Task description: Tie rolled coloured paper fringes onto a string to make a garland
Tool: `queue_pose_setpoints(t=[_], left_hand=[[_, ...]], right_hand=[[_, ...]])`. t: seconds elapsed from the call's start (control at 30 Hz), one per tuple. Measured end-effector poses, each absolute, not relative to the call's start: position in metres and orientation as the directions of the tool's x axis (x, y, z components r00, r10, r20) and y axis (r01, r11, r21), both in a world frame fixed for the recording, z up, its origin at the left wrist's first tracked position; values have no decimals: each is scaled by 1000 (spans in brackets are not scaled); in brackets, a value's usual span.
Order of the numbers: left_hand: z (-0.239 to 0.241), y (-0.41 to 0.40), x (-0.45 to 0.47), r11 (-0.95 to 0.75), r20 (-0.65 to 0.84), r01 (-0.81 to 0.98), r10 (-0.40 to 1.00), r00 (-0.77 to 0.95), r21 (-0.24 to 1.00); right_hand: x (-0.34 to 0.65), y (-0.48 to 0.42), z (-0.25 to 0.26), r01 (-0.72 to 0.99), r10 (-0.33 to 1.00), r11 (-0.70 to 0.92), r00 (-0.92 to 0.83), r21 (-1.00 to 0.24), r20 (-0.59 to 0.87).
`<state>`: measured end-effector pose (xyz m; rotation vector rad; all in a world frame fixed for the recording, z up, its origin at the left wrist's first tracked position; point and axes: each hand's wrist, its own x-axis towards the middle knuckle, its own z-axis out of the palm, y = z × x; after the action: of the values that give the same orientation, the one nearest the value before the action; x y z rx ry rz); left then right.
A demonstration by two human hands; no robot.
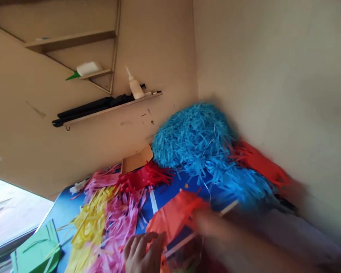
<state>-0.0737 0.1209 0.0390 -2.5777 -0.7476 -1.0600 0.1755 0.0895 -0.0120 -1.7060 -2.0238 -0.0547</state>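
— orange fringed paper lies on the blue table, left hand touching its edge, fingers spread.
— right hand?
— blurred over it; grip unclear. no readable writing.

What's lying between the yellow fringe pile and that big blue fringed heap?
In the head view, pink fringe and red fringe lie between the yellow fringe and the blue heap.

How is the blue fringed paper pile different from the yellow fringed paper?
The blue fringed pile is heaped high in the wall corner; the yellow fringed paper lies flatter, nearer the table's left edge. The blue looks far bulkier, with finer, denser strips; the yellow strips look longer and looser. Both are cut paper fringe on the blue table.
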Motion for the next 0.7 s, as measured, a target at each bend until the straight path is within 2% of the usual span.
queue_pose_setpoints(t=[0.07,0.13,0.2,0.23,0.27,0.3,0.37,0.4,0.43,0.57,0.7], left_hand=[[31,122,-66,-852,684,522,365,632,-27],[23,120,-55,-848,661,530,406,631,14],[17,117,-44,-826,637,559,471,611,74],[15,115,-39,-818,620,567,497,607,100],[13,114,-35,-812,602,570,517,608,123],[12,112,-31,-812,580,566,530,619,138],[11,108,-25,-814,529,561,547,649,153],[11,107,-23,-812,496,563,557,667,155],[10,105,-22,-801,460,579,577,675,155],[10,107,-36,-675,324,728,721,613,125],[15,122,-85,-532,192,847,831,523,-5]], right_hand=[[227,77,-3,941,911,112,31,-320,411],[266,59,12,930,851,-45,227,-365,473],[279,39,29,907,687,-147,381,-395,619],[275,30,36,909,595,-132,391,-395,702],[264,23,42,927,527,-66,346,-369,776],[249,18,45,950,545,58,227,-307,807],[214,18,41,923,710,338,-122,-184,694],[198,22,34,888,755,428,-249,-169,607],[185,29,25,864,773,467,-297,-186,560],[174,57,-15,836,785,457,-219,-304,580],[187,61,-28,802,764,517,-273,-301,584]])
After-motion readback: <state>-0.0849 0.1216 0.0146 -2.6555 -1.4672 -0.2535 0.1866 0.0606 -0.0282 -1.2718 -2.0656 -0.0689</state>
